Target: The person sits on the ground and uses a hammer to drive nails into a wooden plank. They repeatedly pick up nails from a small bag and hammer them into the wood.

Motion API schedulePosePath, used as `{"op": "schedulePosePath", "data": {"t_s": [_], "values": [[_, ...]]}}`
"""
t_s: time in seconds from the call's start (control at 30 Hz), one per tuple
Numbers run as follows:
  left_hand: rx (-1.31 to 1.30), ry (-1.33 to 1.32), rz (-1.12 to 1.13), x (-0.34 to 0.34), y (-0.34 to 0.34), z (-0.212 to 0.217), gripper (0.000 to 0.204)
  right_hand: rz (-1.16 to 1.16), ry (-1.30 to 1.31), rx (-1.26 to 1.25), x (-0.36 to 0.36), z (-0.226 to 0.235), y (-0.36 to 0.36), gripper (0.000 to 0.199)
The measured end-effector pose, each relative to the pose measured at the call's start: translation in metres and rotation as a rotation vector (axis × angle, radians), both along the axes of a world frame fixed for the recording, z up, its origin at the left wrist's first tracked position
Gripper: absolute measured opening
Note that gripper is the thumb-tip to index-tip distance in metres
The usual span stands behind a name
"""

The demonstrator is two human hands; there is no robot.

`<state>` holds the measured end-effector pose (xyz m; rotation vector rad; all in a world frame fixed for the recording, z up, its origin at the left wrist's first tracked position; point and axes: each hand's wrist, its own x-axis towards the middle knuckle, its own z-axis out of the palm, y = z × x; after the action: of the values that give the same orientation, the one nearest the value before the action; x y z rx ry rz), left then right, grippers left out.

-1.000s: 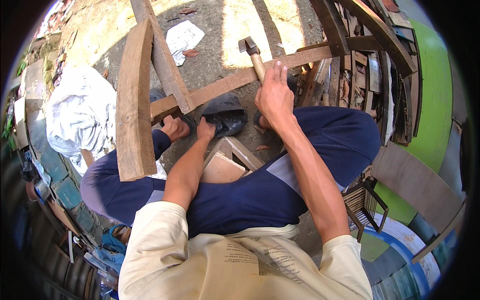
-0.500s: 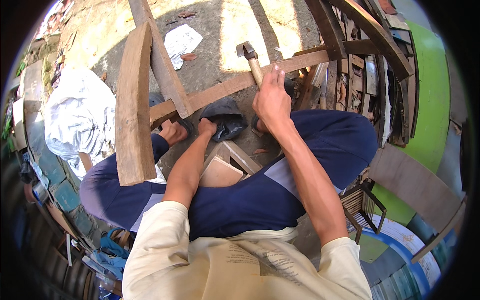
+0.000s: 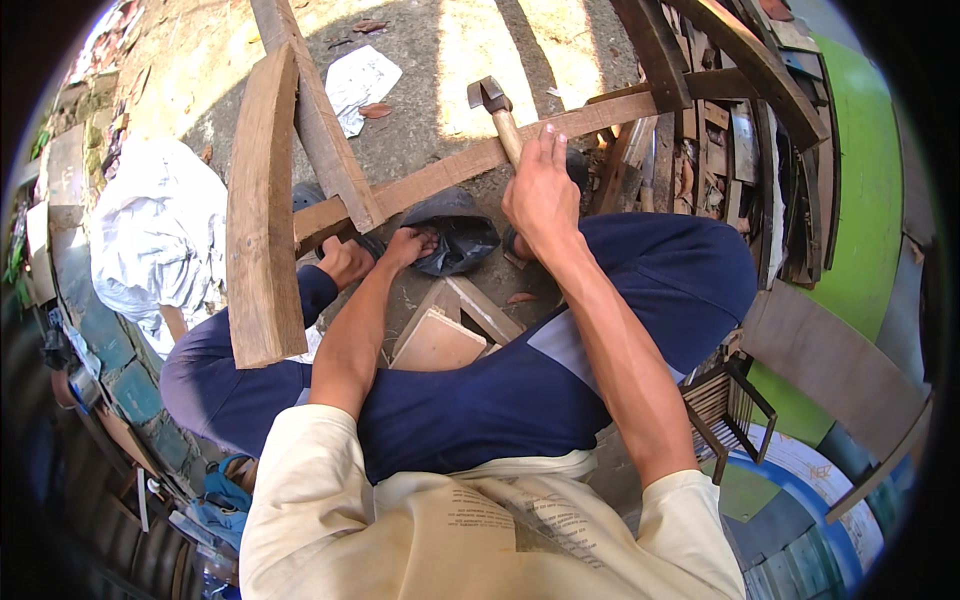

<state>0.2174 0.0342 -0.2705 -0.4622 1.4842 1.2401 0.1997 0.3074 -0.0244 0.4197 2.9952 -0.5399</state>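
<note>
My right hand (image 3: 542, 195) is closed around the wooden handle of a hammer (image 3: 506, 130), whose metal head points away from me. The hammer lies across a wooden rail (image 3: 430, 182) that belongs to a frame of joined timber pieces. At the left rim of a black plastic bag (image 3: 462, 255) is my left hand (image 3: 410, 246), its fingers curled together. Whatever they hold, if anything, is too small to make out. A thick timber piece (image 3: 262, 230) of the frame rises at the left, next to a slanting wooden bar (image 3: 318, 115).
Between my legs lie wood offcuts (image 3: 440, 342). White cloth (image 3: 160, 235) is heaped at the left, and a white scrap (image 3: 360, 85) lies on the ground ahead. Stacked wood scraps (image 3: 715, 150) and a green panel (image 3: 855, 180) stand at the right, with dark frame legs (image 3: 755, 70) before them.
My left hand has come out of the black bag's mouth to its left rim, and its fingers now show. The right hand and hammer have barely shifted.
</note>
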Motion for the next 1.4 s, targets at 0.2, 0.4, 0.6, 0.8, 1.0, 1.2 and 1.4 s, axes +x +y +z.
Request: {"op": "schedulePosePath", "data": {"t_s": [0.2,0.4,0.6,0.8,1.0,1.2,1.4], "values": [[0.106,-0.163,0.167,-0.004,0.008,0.021,0.037,-0.011,-0.022,0.017,0.000,0.001,0.000,0.037],[0.260,-0.313,0.263,-0.011,0.000,0.038,0.043,-0.004,-0.042,0.017,0.000,0.001,-0.001,0.039],[0.413,-0.368,0.207,-0.024,0.001,0.074,0.047,-0.009,-0.003,0.048,0.000,-0.006,-0.001,0.038],[0.542,-0.354,0.174,-0.028,0.001,0.088,0.046,-0.006,0.007,0.031,-0.001,-0.002,-0.001,0.036],[0.517,-0.327,0.124,-0.030,0.009,0.101,0.042,-0.018,0.023,0.032,-0.001,-0.002,0.000,0.035],[0.389,-0.213,0.169,-0.028,0.015,0.090,0.036,-0.014,0.022,0.052,-0.002,-0.008,0.001,0.036],[-0.186,0.263,-0.122,-0.015,0.013,0.036,0.034,-0.027,-0.057,-0.024,-0.003,-0.004,0.001,0.047]]}}
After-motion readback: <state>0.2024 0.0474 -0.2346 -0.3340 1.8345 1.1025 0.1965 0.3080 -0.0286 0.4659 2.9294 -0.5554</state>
